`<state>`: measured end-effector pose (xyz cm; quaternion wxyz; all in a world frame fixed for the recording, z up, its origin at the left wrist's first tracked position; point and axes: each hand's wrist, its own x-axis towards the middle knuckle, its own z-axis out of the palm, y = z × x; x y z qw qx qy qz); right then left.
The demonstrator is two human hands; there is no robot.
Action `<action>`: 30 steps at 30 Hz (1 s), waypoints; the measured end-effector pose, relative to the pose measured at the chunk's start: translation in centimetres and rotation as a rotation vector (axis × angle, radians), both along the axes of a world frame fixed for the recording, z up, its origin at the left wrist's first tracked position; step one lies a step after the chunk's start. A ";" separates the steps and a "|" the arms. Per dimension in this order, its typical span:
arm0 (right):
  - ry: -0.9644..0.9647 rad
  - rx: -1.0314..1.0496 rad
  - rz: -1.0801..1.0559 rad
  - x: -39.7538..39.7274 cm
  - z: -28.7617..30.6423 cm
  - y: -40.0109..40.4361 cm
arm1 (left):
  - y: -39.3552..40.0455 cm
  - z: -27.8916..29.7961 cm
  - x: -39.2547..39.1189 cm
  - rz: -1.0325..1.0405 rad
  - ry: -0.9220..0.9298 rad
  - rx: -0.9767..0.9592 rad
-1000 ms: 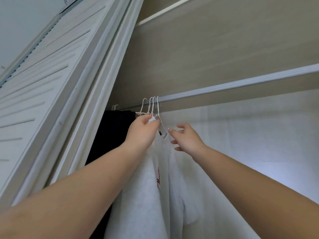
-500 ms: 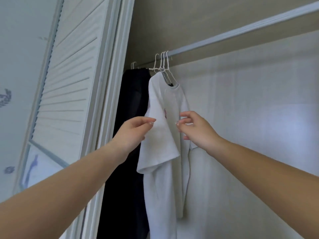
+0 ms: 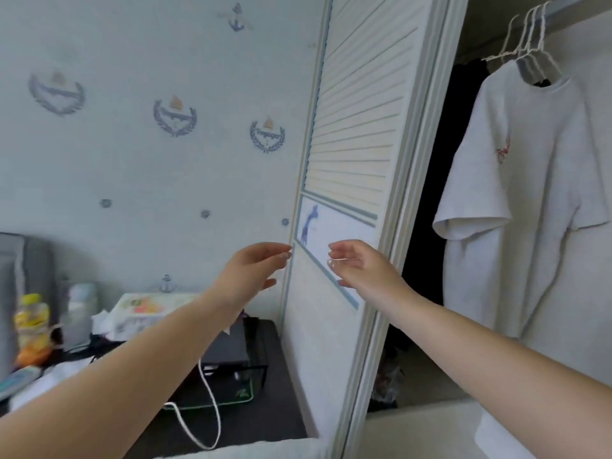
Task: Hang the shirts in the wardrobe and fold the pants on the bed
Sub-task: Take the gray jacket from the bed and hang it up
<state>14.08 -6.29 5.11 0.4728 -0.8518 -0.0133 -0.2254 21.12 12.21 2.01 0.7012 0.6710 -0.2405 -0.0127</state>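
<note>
From the head view, both hands are empty and loose-fingered — the left hand (image 3: 255, 270) and right hand (image 3: 359, 268) hover in front of the louvred wardrobe door (image 3: 357, 127), gripping nothing. With the white shirt (image 3: 530, 193) hung on its hanger (image 3: 530, 44), the sensible step is probably to fetch the next garment, taking it by the shoulders or waistband so it stays flat. The shirt hangs inside the wardrobe, up and to the right of the right hand — well apart from both.
</note>
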 end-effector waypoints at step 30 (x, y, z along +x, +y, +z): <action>0.396 -0.167 1.524 -10.2 -20.8 82.7 | 72.6 -20.6 -36.6 1.413 0.501 -0.136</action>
